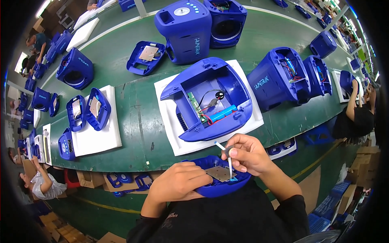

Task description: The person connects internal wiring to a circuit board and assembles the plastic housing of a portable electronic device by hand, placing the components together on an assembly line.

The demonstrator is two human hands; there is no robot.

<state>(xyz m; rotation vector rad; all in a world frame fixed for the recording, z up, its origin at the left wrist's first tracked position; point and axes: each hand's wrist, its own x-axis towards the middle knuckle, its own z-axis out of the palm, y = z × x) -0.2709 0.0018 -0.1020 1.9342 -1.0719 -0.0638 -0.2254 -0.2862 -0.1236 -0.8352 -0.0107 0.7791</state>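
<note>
Green desk (137, 133). Blue cover (227, 189) at the person's waist, left grip (178, 181) curled over its rim. Right grip (248, 156) pinched on white ribbon (230, 167), perhaps, from here, a dark disc (227, 151). Cover looks light, stiff; hold the rim. Ribbon likely creases. Open housing (236, 94) on white foam (169, 135) blocks ahead.

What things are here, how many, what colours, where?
table: one, green, middle
speakers: several, blue, on table
open casing: one, blue, table centre
circuit board: one, green, inside casing
battery pack: one, blue, inside casing
foam pads: several, white, on table
small covers: several, blue, on table
held cover: one, blue, under left hand
strip: seemingly one, white, right fingers
round piece: one, dark, right fingertips
cartons: several, brown, floor
people: several, mixed clothing, both sides
left hand: one, bare, gripping held cover
right hand: one, bare, pinching round piece
</note>
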